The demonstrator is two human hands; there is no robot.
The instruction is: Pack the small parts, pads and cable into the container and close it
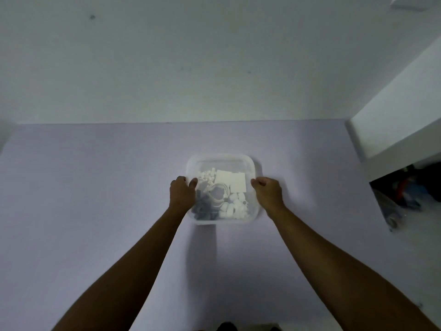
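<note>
A clear square plastic container stands on the lilac table, a translucent lid over it. Through the lid show white pads, a coiled white cable, small white parts and dark grey parts. My left hand grips the container's left edge, thumb on top of the lid. At the right edge my right hand holds on, its fingers curled over the rim.
The lilac table runs wide on both sides of the container and ends at a pale wall behind. A white block or shelf juts in at the right, with dark clutter on the floor below it.
</note>
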